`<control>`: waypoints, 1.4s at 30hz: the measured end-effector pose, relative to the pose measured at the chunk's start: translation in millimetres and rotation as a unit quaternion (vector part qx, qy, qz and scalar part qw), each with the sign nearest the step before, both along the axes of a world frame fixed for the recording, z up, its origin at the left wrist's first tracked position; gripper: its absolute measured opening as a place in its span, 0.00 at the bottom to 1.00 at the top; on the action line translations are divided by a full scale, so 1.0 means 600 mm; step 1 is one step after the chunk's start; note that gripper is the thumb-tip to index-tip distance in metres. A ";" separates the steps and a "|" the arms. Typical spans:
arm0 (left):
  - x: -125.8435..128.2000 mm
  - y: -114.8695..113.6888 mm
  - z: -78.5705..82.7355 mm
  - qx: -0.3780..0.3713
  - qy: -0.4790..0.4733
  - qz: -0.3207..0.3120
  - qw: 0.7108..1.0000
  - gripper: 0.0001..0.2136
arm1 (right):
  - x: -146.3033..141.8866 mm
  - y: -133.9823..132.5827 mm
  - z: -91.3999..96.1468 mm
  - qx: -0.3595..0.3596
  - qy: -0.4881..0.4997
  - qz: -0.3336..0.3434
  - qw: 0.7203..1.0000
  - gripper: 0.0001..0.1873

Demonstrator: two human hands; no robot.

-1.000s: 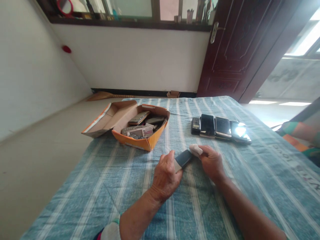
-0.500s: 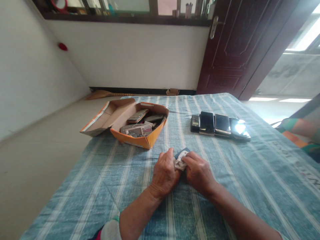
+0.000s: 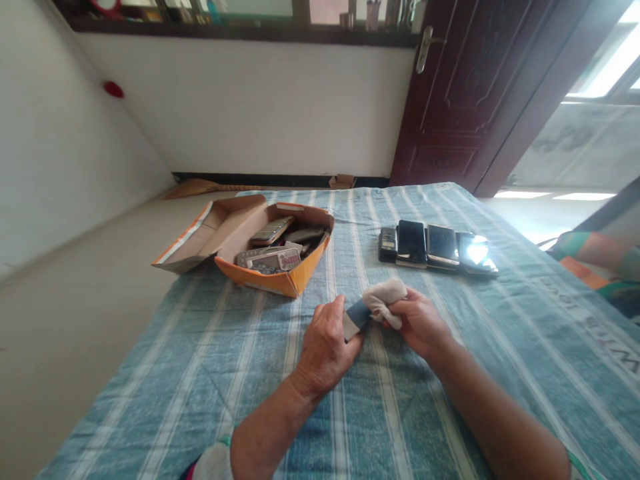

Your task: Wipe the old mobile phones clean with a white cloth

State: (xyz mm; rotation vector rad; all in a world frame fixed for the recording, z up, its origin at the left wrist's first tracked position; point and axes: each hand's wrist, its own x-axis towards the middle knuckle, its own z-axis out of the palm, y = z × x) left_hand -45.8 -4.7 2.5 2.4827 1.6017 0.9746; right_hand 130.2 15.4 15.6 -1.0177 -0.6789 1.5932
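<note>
My left hand [image 3: 327, 347] is closed around the lower end of a small blue and pale grey phone [image 3: 357, 316], held tilted above the bed cover. In my right hand [image 3: 420, 323] is a crumpled white cloth [image 3: 386, 299], wrapped over the phone's far end and hiding it. An open orange cardboard box [image 3: 280, 285] stands beyond my left hand with several old phones [image 3: 273, 230] inside. To the right, a row of phones lies side by side, among them a black phone [image 3: 412, 241] and a small keypad phone [image 3: 388, 245].
A blue-green striped cover [image 3: 240, 387] spreads under everything. The box's lid [image 3: 205, 233] hangs out to the left. Past the far edge are a straw broom [image 3: 200, 188], a small carton [image 3: 343, 181] and a dark red door [image 3: 450, 100]. Colourful fabric [image 3: 595, 260] lies at the right.
My right hand has moved right and slightly up with the cloth, which now covers the phone's far end. More of the phone's blue and grey surface shows. My left hand keeps its hold.
</note>
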 end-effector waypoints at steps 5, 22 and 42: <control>-0.003 -0.002 0.014 -0.035 0.011 0.014 0.999 0.25 | 0.008 0.006 0.000 0.002 0.005 -0.012 1.000 0.22; -0.014 0.008 0.053 -0.228 0.080 0.062 0.968 0.10 | -0.007 -0.009 -0.023 0.328 -0.415 -0.070 0.846 0.15; -0.037 0.016 0.055 -0.290 0.040 -0.052 0.955 0.16 | -0.034 -0.028 -0.031 0.429 -0.465 0.015 0.775 0.20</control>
